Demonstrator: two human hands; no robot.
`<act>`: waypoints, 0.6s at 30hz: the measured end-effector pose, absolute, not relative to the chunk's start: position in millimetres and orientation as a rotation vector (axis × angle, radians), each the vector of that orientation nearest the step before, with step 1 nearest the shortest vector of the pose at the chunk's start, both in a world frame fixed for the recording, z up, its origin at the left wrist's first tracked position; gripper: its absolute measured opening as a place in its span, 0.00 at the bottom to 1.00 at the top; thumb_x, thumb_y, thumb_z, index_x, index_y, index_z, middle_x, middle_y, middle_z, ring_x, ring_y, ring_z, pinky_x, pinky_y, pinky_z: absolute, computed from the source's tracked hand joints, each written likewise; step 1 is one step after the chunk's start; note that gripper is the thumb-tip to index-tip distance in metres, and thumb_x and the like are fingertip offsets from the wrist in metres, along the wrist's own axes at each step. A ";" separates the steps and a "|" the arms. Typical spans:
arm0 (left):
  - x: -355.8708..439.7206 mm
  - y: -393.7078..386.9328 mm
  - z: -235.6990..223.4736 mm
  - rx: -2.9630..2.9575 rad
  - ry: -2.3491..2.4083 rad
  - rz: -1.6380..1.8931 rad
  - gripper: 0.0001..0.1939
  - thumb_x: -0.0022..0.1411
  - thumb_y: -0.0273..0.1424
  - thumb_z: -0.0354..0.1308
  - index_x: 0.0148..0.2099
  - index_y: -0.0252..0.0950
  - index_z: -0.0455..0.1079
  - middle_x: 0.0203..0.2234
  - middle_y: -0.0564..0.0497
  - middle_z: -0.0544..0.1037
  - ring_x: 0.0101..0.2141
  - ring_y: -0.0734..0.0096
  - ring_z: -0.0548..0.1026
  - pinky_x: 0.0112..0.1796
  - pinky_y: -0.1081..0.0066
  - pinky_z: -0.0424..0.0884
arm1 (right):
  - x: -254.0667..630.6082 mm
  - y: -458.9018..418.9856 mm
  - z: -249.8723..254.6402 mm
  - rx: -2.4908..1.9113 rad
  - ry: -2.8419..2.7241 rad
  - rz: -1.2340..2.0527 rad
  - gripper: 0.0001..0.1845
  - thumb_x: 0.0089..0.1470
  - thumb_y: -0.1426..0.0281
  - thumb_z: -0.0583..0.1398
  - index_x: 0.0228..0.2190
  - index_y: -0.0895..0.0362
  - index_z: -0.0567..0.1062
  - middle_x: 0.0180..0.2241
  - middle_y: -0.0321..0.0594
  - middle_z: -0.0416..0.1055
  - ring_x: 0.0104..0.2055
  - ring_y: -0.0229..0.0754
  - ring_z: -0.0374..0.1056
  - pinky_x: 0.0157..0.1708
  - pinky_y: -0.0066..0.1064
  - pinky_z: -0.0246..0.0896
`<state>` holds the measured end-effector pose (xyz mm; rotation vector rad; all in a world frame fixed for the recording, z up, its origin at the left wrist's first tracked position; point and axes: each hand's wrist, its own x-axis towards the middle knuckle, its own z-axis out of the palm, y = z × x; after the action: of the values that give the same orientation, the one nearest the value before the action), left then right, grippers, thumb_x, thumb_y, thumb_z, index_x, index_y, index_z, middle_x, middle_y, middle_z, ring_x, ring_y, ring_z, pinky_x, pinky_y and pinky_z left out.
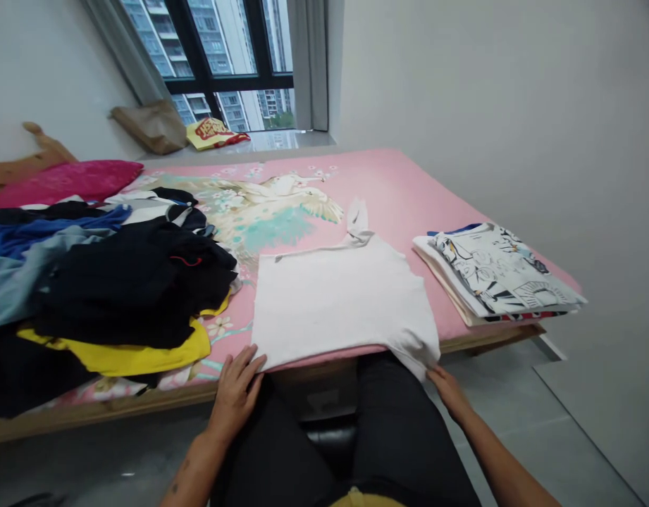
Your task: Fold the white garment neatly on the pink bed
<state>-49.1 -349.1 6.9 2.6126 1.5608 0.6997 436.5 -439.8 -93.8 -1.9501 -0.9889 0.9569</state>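
A white T-shirt lies spread sideways on the pink bedsheet, its hem edge to the left and its neck and sleeves to the right. My left hand rests at the shirt's near left corner, fingers extended and touching the cloth at the bed's edge. At the near right, my right hand pinches the end of the sleeve, which hangs over the edge of the bed. The far sleeve stands up in a crumpled fold.
A heap of dark, blue and yellow clothes covers the bed's left side. Folded shirts are stacked at the right edge. Behind are a magenta pillow, a brown bag and a yellow packet by the window.
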 end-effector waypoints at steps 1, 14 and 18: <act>-50.1 -349.6 7.7 2.606 1.555 0.709 0.17 0.63 0.29 0.49 0.53 0.39 0.67 0.56 0.44 0.67 0.58 0.61 0.62 0.59 0.52 0.54 | 438.1 -447.4 -89.4 -1.944 -0.981 0.925 0.17 0.41 0.56 0.51 0.27 0.50 0.76 0.34 0.41 0.75 0.42 0.56 0.69 0.45 0.45 0.63; -65.5 -326.7 13.4 2.705 1.323 0.779 0.16 0.60 0.28 0.52 0.51 0.40 0.68 0.54 0.44 0.68 0.55 0.59 0.65 0.53 0.56 0.65 | 453.5 -491.8 26.4 -1.754 -0.677 1.260 0.17 0.46 0.53 0.61 0.31 0.54 0.70 0.25 0.33 0.69 0.26 0.40 0.64 0.28 0.29 0.61; -66.7 -321.8 15.1 2.644 1.296 0.816 0.12 0.60 0.30 0.53 0.47 0.40 0.70 0.51 0.46 0.71 0.53 0.60 0.67 0.52 0.58 0.65 | 454.1 -479.0 72.1 -1.686 -0.694 1.404 0.16 0.48 0.55 0.62 0.32 0.55 0.70 0.26 0.32 0.70 0.25 0.35 0.63 0.26 0.24 0.59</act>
<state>-66.7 -321.8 15.1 2.6438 1.2958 0.8159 454.1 -479.0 72.1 -1.6865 -0.6936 1.4037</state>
